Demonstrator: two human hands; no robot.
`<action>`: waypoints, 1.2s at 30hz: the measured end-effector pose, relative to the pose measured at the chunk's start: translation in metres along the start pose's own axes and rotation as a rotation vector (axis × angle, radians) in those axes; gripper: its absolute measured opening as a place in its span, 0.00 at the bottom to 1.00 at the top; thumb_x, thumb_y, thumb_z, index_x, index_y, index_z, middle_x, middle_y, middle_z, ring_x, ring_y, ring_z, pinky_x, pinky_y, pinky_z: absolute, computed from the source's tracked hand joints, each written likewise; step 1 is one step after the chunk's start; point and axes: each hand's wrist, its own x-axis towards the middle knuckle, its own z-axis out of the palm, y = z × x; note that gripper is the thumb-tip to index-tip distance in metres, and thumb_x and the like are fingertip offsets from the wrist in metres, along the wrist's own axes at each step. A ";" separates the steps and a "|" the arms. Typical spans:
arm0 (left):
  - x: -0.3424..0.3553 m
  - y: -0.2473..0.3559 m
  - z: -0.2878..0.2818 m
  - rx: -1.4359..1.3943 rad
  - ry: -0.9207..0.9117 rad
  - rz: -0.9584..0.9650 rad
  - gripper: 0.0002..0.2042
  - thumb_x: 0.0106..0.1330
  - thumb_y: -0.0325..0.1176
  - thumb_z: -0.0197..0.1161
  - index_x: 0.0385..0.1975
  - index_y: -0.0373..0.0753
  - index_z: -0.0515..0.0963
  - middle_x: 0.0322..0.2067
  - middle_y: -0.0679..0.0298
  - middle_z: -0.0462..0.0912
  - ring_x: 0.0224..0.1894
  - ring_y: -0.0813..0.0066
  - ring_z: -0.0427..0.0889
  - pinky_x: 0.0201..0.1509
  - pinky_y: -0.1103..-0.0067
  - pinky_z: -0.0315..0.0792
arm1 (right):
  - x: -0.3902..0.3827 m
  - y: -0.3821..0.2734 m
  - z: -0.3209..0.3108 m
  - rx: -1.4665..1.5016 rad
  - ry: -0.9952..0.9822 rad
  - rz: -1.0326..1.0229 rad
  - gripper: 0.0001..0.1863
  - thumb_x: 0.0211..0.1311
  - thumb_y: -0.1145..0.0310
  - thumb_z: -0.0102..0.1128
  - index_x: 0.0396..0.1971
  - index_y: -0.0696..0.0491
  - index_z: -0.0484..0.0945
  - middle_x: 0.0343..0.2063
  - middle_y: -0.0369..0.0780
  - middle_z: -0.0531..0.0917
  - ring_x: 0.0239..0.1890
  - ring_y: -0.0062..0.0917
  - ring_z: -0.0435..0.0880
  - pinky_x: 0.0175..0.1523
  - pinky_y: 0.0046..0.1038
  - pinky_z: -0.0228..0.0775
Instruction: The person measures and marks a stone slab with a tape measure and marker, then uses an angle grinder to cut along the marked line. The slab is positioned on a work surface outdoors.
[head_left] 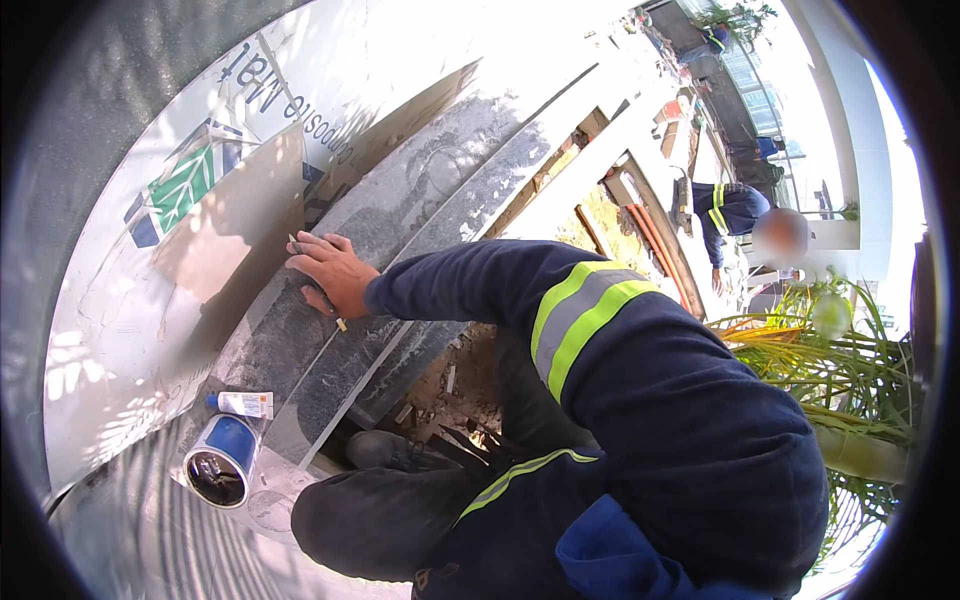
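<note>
My right hand [326, 270] reaches across a long dark grey stone slab [420, 185], fingers bent at its edge beside an upright pale board [228, 220]. The fingers are around something thin, mostly hidden, with a small pale tip showing below them. On the lower left of the slab lie a white tube with a blue cap [240, 403] and an open round can with a blue label [225, 445]. My left hand is not in view.
A large printed white panel [110, 330] lines the left side. A gap with rubble [460, 380] lies beside my legs. A co-worker [730, 210] bends over at upper right, another person [712, 45] is farther back. Orange pipes [660, 250] and palm fronds [850, 370] are at right.
</note>
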 end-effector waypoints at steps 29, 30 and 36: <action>0.085 -0.041 -0.026 -0.318 -0.205 -0.066 0.37 0.71 0.66 0.56 0.75 0.53 0.64 0.72 0.55 0.69 0.70 0.54 0.72 0.76 0.54 0.60 | 0.039 -0.003 -0.112 0.374 -0.119 -0.142 0.27 0.58 0.68 0.66 0.58 0.54 0.73 0.58 0.51 0.77 0.60 0.48 0.78 0.62 0.51 0.67; 0.097 -0.045 -0.041 -0.388 -0.234 -0.100 0.37 0.70 0.66 0.56 0.75 0.53 0.64 0.72 0.55 0.69 0.70 0.54 0.72 0.76 0.54 0.60 | 0.039 0.007 -0.133 0.372 0.023 -0.256 0.26 0.57 0.68 0.66 0.56 0.55 0.74 0.54 0.50 0.79 0.55 0.49 0.81 0.58 0.49 0.70; 0.246 0.014 -0.220 -1.116 -0.285 0.149 0.39 0.70 0.68 0.57 0.76 0.54 0.63 0.72 0.56 0.69 0.70 0.55 0.72 0.77 0.54 0.60 | -0.019 0.077 -0.203 0.553 0.544 0.005 0.22 0.57 0.74 0.63 0.53 0.58 0.75 0.44 0.50 0.79 0.41 0.50 0.82 0.49 0.45 0.75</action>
